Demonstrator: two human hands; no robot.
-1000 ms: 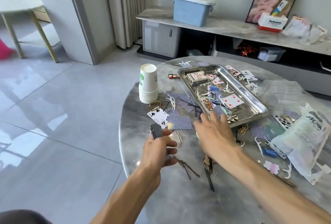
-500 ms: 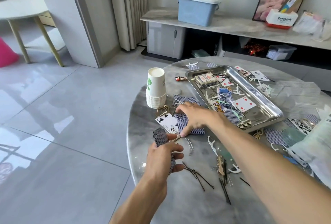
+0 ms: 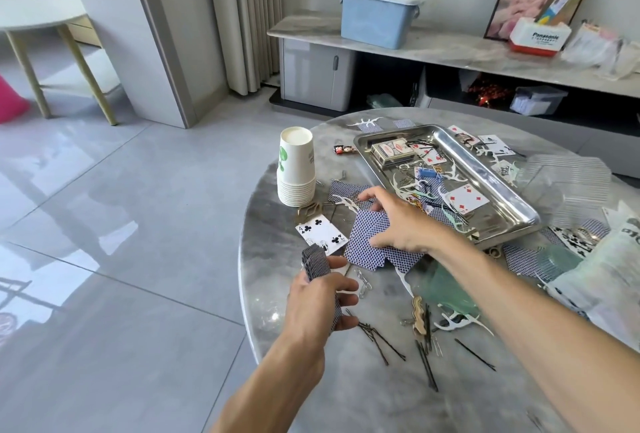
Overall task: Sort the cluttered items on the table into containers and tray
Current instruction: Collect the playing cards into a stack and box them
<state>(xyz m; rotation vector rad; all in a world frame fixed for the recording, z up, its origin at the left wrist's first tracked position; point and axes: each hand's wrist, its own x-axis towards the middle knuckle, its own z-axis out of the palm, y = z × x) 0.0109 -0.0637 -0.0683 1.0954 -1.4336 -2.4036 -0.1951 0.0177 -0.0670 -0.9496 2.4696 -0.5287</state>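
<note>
The left hand [image 3: 320,297] is gripping a blue-backed card stack [image 3: 317,264]; the right hand [image 3: 398,221] is pinching face-down cards [image 3: 369,242] beside the tray [image 3: 512,221].

Cup stack [image 3: 296,169] left of tray [image 3: 498,197], both on table [image 3: 346,398]
</note>
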